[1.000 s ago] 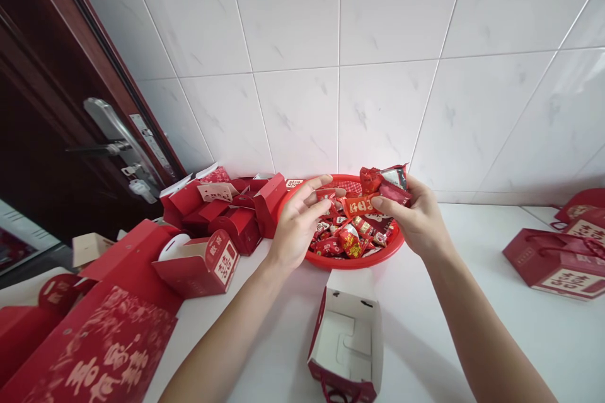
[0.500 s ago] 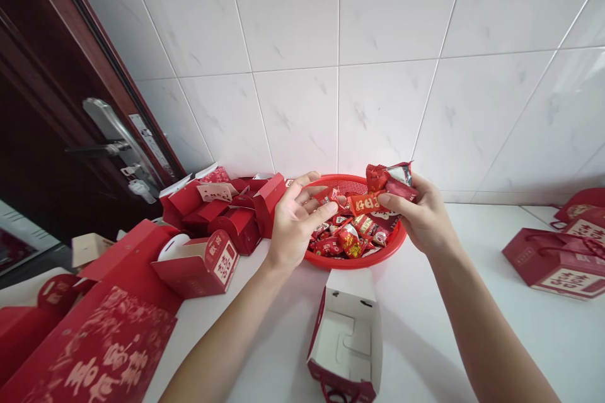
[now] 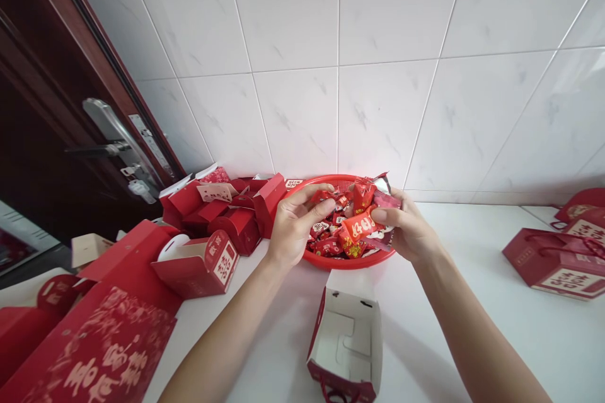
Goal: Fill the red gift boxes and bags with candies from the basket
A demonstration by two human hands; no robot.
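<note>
Several wrapped candies (image 3: 362,220) are bunched in my right hand (image 3: 411,227), its thumb pressed over a red wrapper. My left hand (image 3: 295,220) is at the left side of the basket, thumb and fingers closed on a small red-wrapped candy (image 3: 322,195), partly hidden by the fingers. Both hands are over a round red plastic basket (image 3: 347,262), which holds many more candies (image 3: 326,245) in red and gold wrappers. Just in front of the basket stands an open gift box (image 3: 347,340), white inside with nothing in it, its red cord at the near end.
Red gift boxes (image 3: 201,264) crowd the left, behind a large red printed bag or box (image 3: 108,346). Closed boxes with cords (image 3: 562,262) stand at the right. A tiled wall (image 3: 302,119) rises behind; a dark door with a metal handle (image 3: 113,138) is at far left.
My right hand has moved left and slightly down with its candies, closer to my left hand. My left hand's fingers have closed in a little. The boxes and basket have stayed put.
</note>
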